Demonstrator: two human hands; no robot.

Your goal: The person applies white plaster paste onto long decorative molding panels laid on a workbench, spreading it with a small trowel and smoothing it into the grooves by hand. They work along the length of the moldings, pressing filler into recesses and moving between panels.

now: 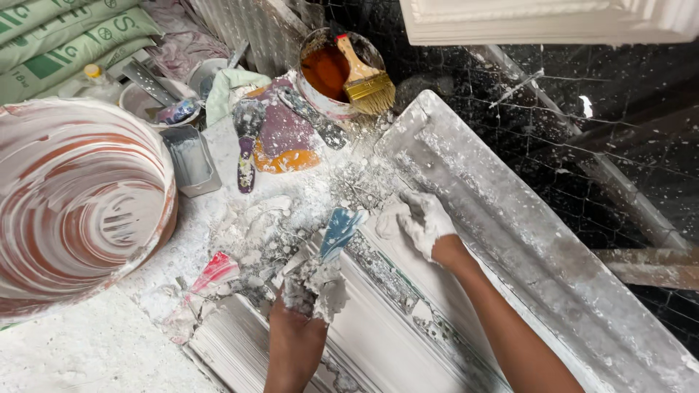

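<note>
Long plaster moulding (408,335) lies diagonally on the counter (95,349), running from lower left up toward the middle; a grey trough-shaped mould (524,240) sits just beside it on the right. My left hand (309,295) has its grip clamped on a plaster-caked scraper (338,233), blue blade pointing up over the moulding's top end. My right hand (422,222), coated white, has fingers curled together on a wad of wet plaster, pressing at the moulding's end next to the mould edge.

My read: to do this well, keep the blade flat and low along the profile, and feed plaster in small dabs so the ridges don't clog.

Further out: big plaster-streaked bucket (80,204) at left, putty knife (247,145), and a can of orange liquid (328,73) with a paintbrush (364,76) resting across it.
</note>
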